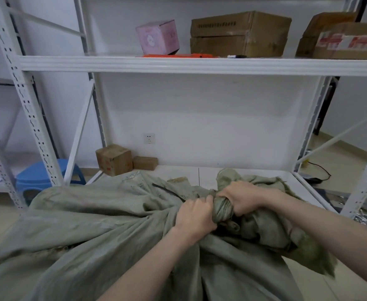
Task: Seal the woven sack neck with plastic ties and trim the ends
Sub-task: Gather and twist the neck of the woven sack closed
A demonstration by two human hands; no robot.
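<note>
Left hand [194,216] and right hand [241,198] both grip the sack [95,216] at its twisted neck [222,208], fingers wrapped tight. No tie on yet. Freeing one hand for a tie risks the twist unwinding.

Sack [91,213]: coarse woven cloth, matt grey-green, frayed edges. Rack [200,65]: white painted metal, smooth. Boxes [239,33]: matt brown cardboard. Stool [37,172]: glossy blue plastic.

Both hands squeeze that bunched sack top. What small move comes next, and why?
Probably hold the twisted neck with the right hand alone and free the left hand to fetch the black strip, seemingly a tie, lying on the sack; no tie shows on the neck.
</note>
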